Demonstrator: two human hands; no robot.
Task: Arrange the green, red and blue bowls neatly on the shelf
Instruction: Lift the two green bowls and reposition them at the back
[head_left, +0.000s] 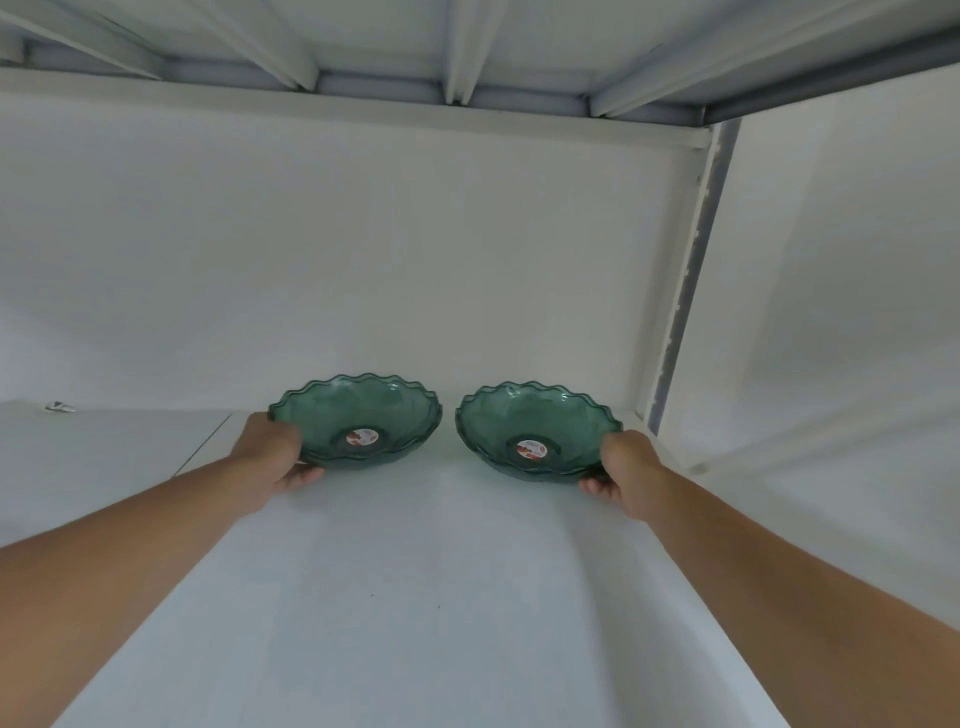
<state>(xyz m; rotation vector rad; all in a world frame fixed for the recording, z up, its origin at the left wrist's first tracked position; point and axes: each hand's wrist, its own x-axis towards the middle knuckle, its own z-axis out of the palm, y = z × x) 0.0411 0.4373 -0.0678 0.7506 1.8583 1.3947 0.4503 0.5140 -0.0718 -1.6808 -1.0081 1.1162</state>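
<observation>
Two translucent green bowls with scalloped rims stand side by side at the back of the white shelf (415, 571), close to the wall. Each has a round red and white sticker in its bottom. My left hand (278, 452) grips the near left rim of the left green bowl (363, 410), thumb under the edge. My right hand (626, 475) grips the near right rim of the right green bowl (530, 423) the same way. A narrow gap separates the two bowls. No red or blue bowl is in view.
The underside of an upper shelf (467, 47) with metal ribs hangs overhead. A white slotted upright post (685, 291) stands at the back right corner, just beyond the right bowl. A small pale object (60, 406) lies far left by the wall.
</observation>
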